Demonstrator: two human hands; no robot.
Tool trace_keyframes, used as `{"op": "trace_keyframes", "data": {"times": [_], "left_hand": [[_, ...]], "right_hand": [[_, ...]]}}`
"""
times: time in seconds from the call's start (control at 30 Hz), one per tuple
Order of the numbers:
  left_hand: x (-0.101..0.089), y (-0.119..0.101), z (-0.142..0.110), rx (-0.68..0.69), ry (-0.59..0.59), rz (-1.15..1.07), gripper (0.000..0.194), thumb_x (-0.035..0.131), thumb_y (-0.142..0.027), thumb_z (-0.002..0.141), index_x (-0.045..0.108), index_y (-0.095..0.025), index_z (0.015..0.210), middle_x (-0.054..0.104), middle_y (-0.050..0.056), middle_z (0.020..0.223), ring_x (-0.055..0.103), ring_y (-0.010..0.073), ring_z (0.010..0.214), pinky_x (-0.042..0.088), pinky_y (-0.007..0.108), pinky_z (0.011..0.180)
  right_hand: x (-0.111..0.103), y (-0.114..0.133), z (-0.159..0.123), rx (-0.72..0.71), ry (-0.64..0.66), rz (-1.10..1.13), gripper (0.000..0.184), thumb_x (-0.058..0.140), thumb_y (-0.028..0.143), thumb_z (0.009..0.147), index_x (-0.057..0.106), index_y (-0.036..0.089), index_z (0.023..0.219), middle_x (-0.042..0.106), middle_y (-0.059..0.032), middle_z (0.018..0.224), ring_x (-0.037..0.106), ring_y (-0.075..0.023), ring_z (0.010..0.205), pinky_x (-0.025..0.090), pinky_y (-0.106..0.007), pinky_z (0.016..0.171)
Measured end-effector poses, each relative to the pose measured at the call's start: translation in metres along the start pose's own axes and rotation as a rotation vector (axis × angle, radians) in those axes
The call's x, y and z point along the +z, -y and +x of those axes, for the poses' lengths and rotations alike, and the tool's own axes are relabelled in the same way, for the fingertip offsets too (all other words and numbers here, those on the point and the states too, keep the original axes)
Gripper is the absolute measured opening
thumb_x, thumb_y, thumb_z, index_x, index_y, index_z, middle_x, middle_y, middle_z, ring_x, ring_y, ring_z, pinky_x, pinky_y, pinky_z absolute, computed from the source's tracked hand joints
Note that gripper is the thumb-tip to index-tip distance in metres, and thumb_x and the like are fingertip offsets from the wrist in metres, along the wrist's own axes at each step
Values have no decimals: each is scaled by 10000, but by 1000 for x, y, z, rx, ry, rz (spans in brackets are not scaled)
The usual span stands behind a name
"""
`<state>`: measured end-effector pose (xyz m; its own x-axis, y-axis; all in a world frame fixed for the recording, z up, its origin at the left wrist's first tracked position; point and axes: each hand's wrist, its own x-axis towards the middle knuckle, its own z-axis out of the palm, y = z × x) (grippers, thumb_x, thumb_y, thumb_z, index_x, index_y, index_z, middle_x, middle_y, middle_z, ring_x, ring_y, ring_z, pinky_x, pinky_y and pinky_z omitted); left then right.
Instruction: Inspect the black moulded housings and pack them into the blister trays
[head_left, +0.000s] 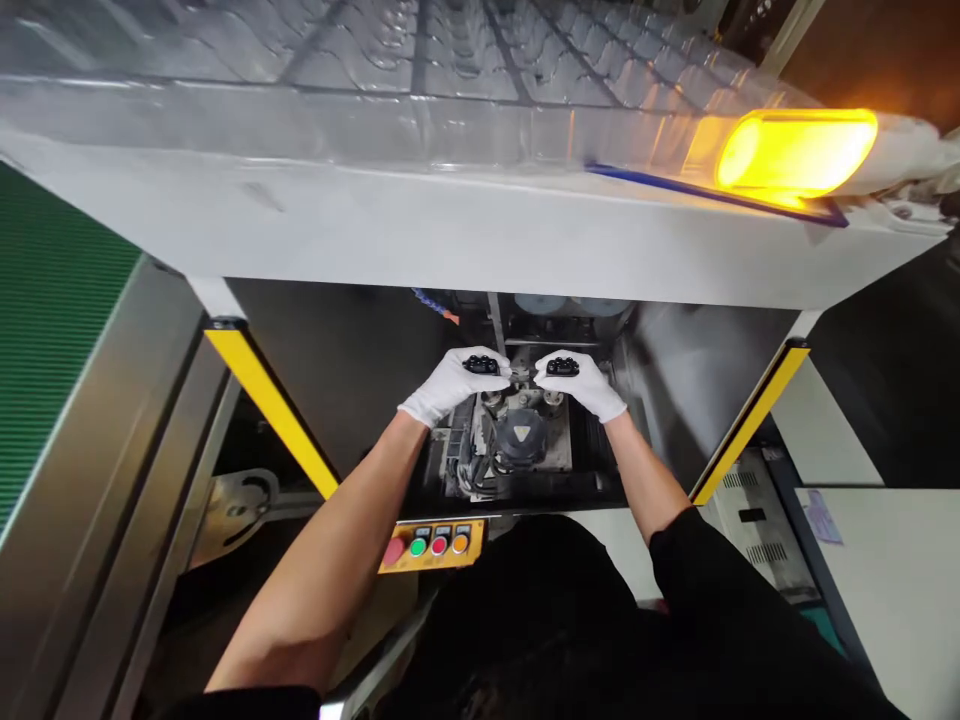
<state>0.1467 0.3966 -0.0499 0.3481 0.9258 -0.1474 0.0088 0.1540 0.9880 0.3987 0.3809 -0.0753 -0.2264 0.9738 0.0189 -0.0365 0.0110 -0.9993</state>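
Note:
My left hand (457, 384), in a white glove, is closed around a small glossy black part (481, 365) with rounded knobs along its top. A matching black part (562, 367) sits in my right hand (586, 383), gloved in white too. Both hands are side by side, a short gap apart, inside the machine's opening. Below and between them is a metal fixture (555, 450) with a round dark cap (521, 437) bearing a triangular warning mark. My palms and some fingertips are hidden.
Yellow light-curtain bars (271, 408) flank the opening. A yellow button panel (435, 545) is at the front. Overhead runs a white ledge (465, 225) carrying clear plastic trays (375, 120) and a lit amber lamp (799, 152). A green ribbed surface (56, 320) lies left.

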Motion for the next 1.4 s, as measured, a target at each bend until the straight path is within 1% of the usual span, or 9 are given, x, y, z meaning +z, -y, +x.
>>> {"op": "trace_keyframes", "data": {"times": [0.2,0.47,0.67,0.93,1.07,1.13,1.23,1.33,1.4], "left_hand": [[8,5,2,52,-62,-130,296,944,-194,492,766,-136,722,741,41,724,637,155,649,528,259,586],[9,2,3,45,-90,-112,170,821,-130,526,768,-142,687,741,29,738,656,161,715,548,285,734],[9,1,2,54,-116,-64,176,820,-164,538,778,-147,708,751,34,736,663,178,714,558,306,749],[7,-8,3,105,-56,-3,153,796,-144,560,783,-143,712,755,38,759,658,170,740,545,280,739],[6,-7,1,110,-85,-44,161,817,-160,566,767,-138,717,756,42,768,668,172,750,559,293,772],[6,-13,1,123,-85,-37,157,823,-161,574,757,-135,714,752,39,761,667,168,739,558,292,768],[10,-39,3,218,-67,31,137,808,-147,635,765,-128,763,762,31,792,681,166,760,564,290,788],[18,-67,-8,287,-75,-9,195,824,-154,704,773,-125,891,782,36,887,720,177,846,582,301,857],[27,-69,-31,231,-92,-135,258,870,-216,745,744,-136,956,784,45,899,739,180,845,593,307,849]], "right_hand": [[10,-7,-4,20,-144,72,287,963,316,594,804,188,797,795,-15,814,718,-197,793,587,-355,843],[15,-1,-5,29,-205,-19,170,908,291,636,772,214,700,785,-22,818,716,-219,810,596,-387,877],[15,6,-6,15,-187,-115,121,884,280,667,789,222,714,794,-22,835,718,-221,813,600,-399,906],[16,11,-7,26,-190,-89,115,884,263,656,798,218,718,786,-17,829,700,-210,802,582,-374,856],[15,14,-7,13,-231,-88,130,875,282,659,796,219,741,783,-12,817,698,-210,790,588,-372,833],[13,17,-6,0,-176,-160,124,874,285,681,802,216,754,795,-19,843,718,-217,819,598,-379,863],[8,21,-3,-10,-101,-210,109,866,288,729,793,211,753,794,-22,847,724,-209,802,599,-370,843],[10,31,-4,-50,-217,-163,135,890,281,738,791,210,795,781,-15,828,720,-204,773,594,-374,814],[18,46,-8,-102,-337,-195,206,924,277,717,817,217,881,782,-23,856,727,-221,777,596,-412,827]]}}
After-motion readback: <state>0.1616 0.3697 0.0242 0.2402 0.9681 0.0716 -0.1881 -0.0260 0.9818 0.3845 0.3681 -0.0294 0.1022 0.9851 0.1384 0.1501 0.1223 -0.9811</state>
